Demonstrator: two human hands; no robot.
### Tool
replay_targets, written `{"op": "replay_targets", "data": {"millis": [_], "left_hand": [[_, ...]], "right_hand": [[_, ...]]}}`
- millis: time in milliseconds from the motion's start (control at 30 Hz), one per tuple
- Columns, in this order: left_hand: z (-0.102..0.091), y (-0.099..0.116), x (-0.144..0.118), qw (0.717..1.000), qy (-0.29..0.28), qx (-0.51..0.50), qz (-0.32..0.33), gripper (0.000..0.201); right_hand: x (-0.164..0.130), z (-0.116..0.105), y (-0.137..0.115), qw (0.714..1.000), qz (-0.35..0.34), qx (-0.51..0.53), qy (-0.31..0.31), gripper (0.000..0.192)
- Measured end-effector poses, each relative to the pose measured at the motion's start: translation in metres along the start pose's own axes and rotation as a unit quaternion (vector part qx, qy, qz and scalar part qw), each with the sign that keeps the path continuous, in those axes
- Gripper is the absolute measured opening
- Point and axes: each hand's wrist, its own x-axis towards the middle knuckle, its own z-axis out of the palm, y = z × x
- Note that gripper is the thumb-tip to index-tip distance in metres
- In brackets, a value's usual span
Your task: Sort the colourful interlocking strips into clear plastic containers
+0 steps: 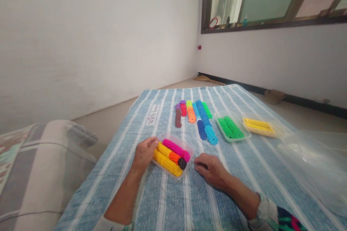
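The left hand (143, 153) grasps the left edge of a clear tray (173, 155) of yellow, pink and orange pieces on the near striped blanket (168, 202); the right hand (211, 169) rests loosely curled, holding nothing, just right of it; farther right lie loose pieces (196, 117), a green tray (232, 127) and a yellow tray (258, 126).

Tray (189, 150) between hands; loose pieces (195, 117) behind; two trays (220, 124) right.

A white label (152, 114) on the striped cloth (244, 173) seems to read "With love".
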Motion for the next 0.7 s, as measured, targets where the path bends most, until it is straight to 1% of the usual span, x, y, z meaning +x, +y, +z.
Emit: {"op": "replay_targets", "data": {"millis": [267, 533, 700], "left_hand": [[0.0017, 0.0031, -0.0042, 0.998, -0.002, -0.064, -0.018, 0.033], [0.0035, -0.0012, -0.0016, 0.996, 0.002, -0.083, -0.020, 0.034], [0.0021, 0.0007, 0.0010, 0.995, -0.007, -0.092, -0.025, 0.038]], "right_hand": [[-0.0015, -0.0001, 0.0034, 1.000, -0.006, 0.012, -0.003, 0.011], [-0.0009, 0.0036, 0.0088, 1.000, -0.014, 0.020, 0.001, 0.010], [0.0025, 0.0034, 0.0064, 1.000, -0.012, 0.026, 0.006, 0.010]]}}
